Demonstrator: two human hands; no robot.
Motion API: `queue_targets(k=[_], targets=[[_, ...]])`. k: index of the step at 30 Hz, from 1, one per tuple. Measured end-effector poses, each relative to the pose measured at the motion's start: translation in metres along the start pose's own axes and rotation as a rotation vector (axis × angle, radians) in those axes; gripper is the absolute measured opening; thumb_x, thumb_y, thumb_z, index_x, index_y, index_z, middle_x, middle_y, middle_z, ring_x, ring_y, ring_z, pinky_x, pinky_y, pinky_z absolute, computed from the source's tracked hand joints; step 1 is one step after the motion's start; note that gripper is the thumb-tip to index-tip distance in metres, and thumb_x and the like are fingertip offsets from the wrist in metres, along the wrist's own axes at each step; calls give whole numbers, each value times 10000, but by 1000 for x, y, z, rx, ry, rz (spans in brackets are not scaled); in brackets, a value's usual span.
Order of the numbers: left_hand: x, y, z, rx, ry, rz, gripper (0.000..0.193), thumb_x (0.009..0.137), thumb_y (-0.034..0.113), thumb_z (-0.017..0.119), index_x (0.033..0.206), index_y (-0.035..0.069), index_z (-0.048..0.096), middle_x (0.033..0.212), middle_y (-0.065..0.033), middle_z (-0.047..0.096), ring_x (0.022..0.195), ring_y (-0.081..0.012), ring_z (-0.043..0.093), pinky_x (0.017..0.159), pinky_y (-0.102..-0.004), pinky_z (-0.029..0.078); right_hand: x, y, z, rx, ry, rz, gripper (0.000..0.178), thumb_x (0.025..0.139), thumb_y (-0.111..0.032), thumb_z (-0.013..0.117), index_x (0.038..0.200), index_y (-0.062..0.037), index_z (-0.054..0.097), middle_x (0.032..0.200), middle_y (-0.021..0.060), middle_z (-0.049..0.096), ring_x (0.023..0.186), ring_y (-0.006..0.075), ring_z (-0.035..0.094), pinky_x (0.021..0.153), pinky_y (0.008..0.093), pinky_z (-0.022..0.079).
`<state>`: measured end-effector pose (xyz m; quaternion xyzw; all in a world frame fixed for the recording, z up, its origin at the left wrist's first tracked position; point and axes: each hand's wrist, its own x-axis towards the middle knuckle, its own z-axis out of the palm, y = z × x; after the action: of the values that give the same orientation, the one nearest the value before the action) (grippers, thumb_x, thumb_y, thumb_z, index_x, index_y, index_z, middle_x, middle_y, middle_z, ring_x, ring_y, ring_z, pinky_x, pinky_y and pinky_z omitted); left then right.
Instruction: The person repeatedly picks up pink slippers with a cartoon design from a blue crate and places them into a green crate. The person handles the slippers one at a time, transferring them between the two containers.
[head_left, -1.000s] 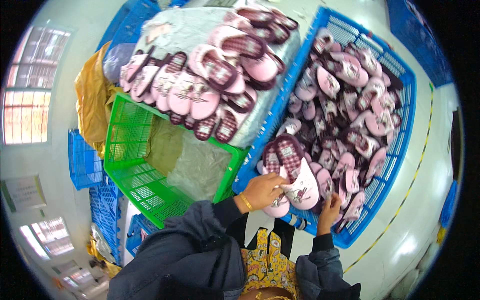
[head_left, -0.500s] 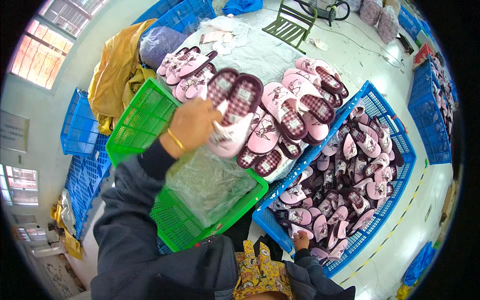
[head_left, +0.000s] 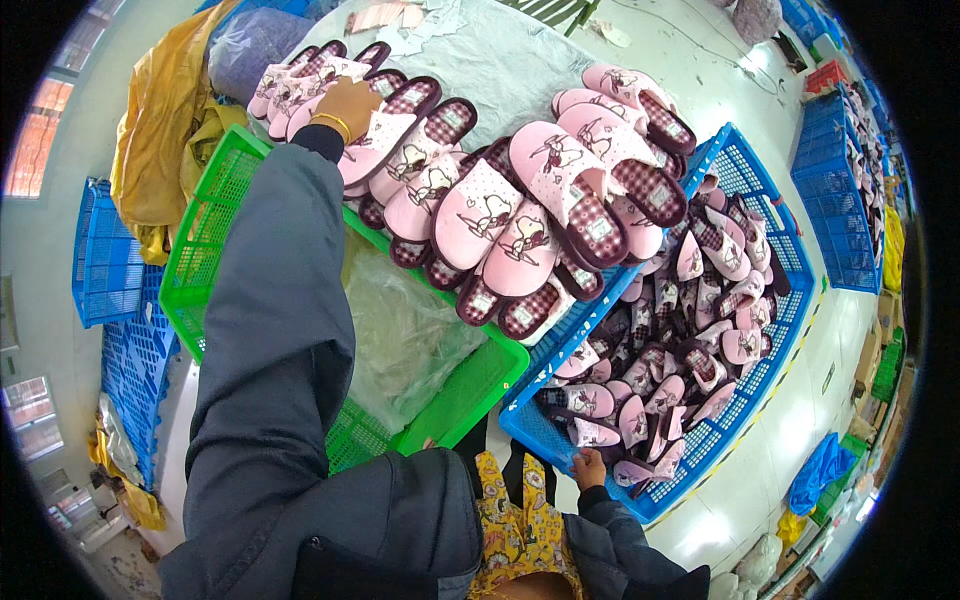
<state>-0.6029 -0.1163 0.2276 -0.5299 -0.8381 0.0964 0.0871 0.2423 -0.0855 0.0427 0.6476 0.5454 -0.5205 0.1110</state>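
Observation:
My left hand (head_left: pixel 345 105) reaches to the far left of the table, its fingers curled over a pink slipper (head_left: pixel 372 148) in the heap there; part of the grip is hidden. Several pink slippers with dark checked insoles lie in a row along the table's near edge, among them a slipper (head_left: pixel 478 215) in the middle and a slipper (head_left: pixel 565 160) further right. My right hand (head_left: pixel 590 468) is low at the near rim of a blue basket (head_left: pixel 735 420), fingers slightly bent and apart, nothing visible in them. Loose slippers (head_left: pixel 665 395) fill that basket.
A green crate (head_left: pixel 505 375) with clear plastic sheeting (head_left: pixel 410 330) stands between me and the table (head_left: pixel 500 60). Yellow cloth (head_left: pixel 160 130) and blue crates (head_left: pixel 105 250) are at the left. Another blue basket (head_left: pixel 830 190) of slippers stands at far right.
My left hand has moved left and farther away, from the middle slippers to the left heap. My right hand has drawn back slightly from the slippers toward the basket rim. The view has shifted.

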Motion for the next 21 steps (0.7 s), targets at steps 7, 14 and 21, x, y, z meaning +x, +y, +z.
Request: queue_targets(k=[7, 14, 21], targets=[[14, -43, 21, -222, 64, 254, 234, 818, 73, 517, 1011, 113, 642, 1096, -134, 623, 1077, -317, 563, 951, -432, 422, 31, 25, 5, -368, 22, -251, 340, 855, -285, 635, 1084, -35, 611, 952, 176, 669, 873, 353, 648, 764, 442, 510], [-26, -39, -32, -134, 107, 28, 494, 813, -18, 401, 1263, 73, 583, 1313, -196, 550, 1282, -345, 464, 1097, -405, 347, 17, -50, 6, 63, 8, -101, 308, 878, -209, 667, 1101, -12, 586, 881, 116, 674, 712, 178, 652, 636, 330, 536], [-83, 190, -85, -552, 308, -127, 235, 949, 116, 562, 1155, 29, 634, 1109, -127, 643, 1021, -267, 609, 934, -355, 465, 27, -39, -7, 143, 164, -172, 185, 886, -153, 649, 1021, -29, 623, 766, 76, 655, 628, 144, 616, 609, 298, 520]])
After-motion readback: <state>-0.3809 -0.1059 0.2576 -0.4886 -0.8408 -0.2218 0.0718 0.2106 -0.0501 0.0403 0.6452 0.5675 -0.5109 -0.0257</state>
